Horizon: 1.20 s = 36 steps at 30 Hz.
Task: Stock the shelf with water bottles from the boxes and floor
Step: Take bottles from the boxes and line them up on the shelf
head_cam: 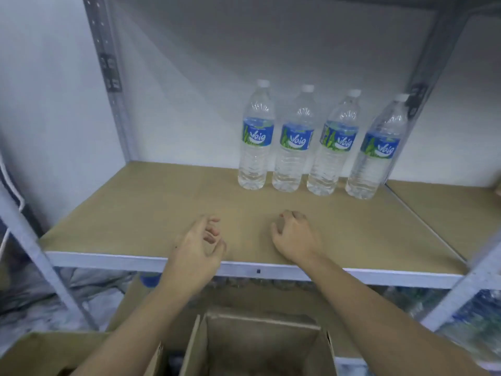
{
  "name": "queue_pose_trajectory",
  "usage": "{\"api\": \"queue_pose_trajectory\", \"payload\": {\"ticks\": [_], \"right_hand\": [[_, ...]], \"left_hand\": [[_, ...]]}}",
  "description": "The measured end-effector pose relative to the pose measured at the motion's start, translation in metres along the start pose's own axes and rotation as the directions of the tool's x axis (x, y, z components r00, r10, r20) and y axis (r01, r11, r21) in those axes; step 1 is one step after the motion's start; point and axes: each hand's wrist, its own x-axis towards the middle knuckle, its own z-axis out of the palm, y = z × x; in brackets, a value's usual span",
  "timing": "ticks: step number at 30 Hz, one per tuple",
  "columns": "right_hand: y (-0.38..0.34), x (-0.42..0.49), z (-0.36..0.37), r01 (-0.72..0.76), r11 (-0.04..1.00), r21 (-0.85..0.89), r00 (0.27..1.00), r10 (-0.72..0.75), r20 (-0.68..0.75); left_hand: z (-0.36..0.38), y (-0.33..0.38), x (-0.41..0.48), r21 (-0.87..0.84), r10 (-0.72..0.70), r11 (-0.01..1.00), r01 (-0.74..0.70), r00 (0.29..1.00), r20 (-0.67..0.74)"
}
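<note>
Bare forearms, left hand (195, 246), right hand (295, 236)

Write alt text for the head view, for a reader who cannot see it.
A person's left hand and right hand reach empty over a shelf. Four water bottles stand in a row at its back right; an open box sits below.
</note>
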Motion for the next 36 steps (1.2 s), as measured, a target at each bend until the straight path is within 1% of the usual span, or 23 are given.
{"api": "queue_pose_trajectory", "payload": {"ticks": [2,5,6,7,8,10,11,13,15,17,18,21,24,27,28,30,31,33,34,36], "right_hand": [[-0.009,-0.043,0.005,0.093,0.993,0.066,0.99,-0.086,-0.109],[-0.018,-0.119,0.02,0.249,0.962,0.113,0.925,-0.201,-0.322],[-0.02,-0.144,0.028,0.272,0.954,0.124,0.911,-0.214,-0.351],[-0.021,-0.169,0.039,0.275,0.952,0.137,0.913,-0.214,-0.348],[-0.021,-0.192,0.05,0.257,0.954,0.153,0.929,-0.2,-0.31],[-0.019,-0.231,0.075,0.172,0.969,0.177,0.977,-0.144,-0.157],[-0.016,-0.246,0.089,0.122,0.976,0.178,0.992,-0.113,-0.059],[-0.008,-0.268,0.114,0.015,0.985,0.172,0.99,-0.04,0.139],[0.0,-0.281,0.136,-0.112,0.982,0.152,0.947,0.059,0.316],[0.006,-0.287,0.159,-0.217,0.97,0.114,0.873,0.14,0.468],[0.007,-0.289,0.171,-0.25,0.964,0.094,0.832,0.164,0.531],[0.009,-0.292,0.218,-0.34,0.939,0.044,0.697,0.22,0.683],[0.016,-0.292,0.273,-0.458,0.887,0.059,0.592,0.255,0.764],[0.022,-0.293,0.323,-0.59,0.797,0.128,0.486,0.224,0.845],[0.021,-0.294,0.338,-0.619,0.774,0.136,0.46,0.217,0.861],[0.024,-0.303,0.372,-0.692,0.71,0.129,0.421,0.251,0.872],[0.027,-0.308,0.387,-0.731,0.668,0.137,0.413,0.274,0.869],[0.026,-0.32,0.397,-0.773,0.616,0.154,0.415,0.306,0.857],[0.023,-0.324,0.394,-0.775,0.61,0.163,0.431,0.321,0.843],[0.018,-0.329,0.391,-0.762,0.612,0.213,0.508,0.36,0.783]], "left_hand": [[-0.002,-0.01,-0.037,0.039,-0.017,0.999,0.017,1.0,0.011],[0.001,-0.033,-0.094,0.121,-0.084,0.99,0.078,0.995,0.047],[0.004,-0.043,-0.112,0.129,-0.136,0.983,0.127,0.989,0.062],[0.007,-0.052,-0.129,0.156,-0.203,0.97,0.188,0.976,0.081],[0.012,-0.062,-0.146,0.196,-0.26,0.951,0.237,0.96,0.099],[0.02,-0.077,-0.177,0.262,-0.346,0.917,0.3,0.926,0.151],[0.022,-0.079,-0.191,0.247,-0.384,0.909,0.336,0.905,0.182],[0.027,-0.083,-0.212,0.219,-0.432,0.896,0.387,0.874,0.22],[0.031,-0.087,-0.225,0.257,-0.411,0.898,0.357,0.889,0.201],[0.034,-0.092,-0.233,0.316,-0.379,0.897,0.308,0.905,0.194],[0.035,-0.095,-0.236,0.325,-0.398,0.889,0.323,0.896,0.198],[0.037,-0.11,-0.242,0.278,-0.5,0.854,0.44,0.841,0.206],[0.039,-0.122,-0.247,0.255,-0.505,0.855,0.451,0.836,0.215],[0.041,-0.131,-0.244,0.25,-0.528,0.842,0.478,0.826,0.198],[0.041,-0.133,-0.244,0.248,-0.54,0.834,0.492,0.821,0.187],[0.042,-0.136,-0.245,0.233,-0.541,0.834,0.499,0.822,0.179],[0.044,-0.135,-0.246,0.22,-0.535,0.839,0.497,0.826,0.176],[0.047,-0.134,-0.247,0.197,-0.529,0.845,0.496,0.831,0.173],[0.048,-0.134,-0.247,0.196,-0.532,0.844,0.5,0.829,0.173],[0.049,-0.136,-0.247,0.2,-0.538,0.839,0.506,0.826,0.168]]}}
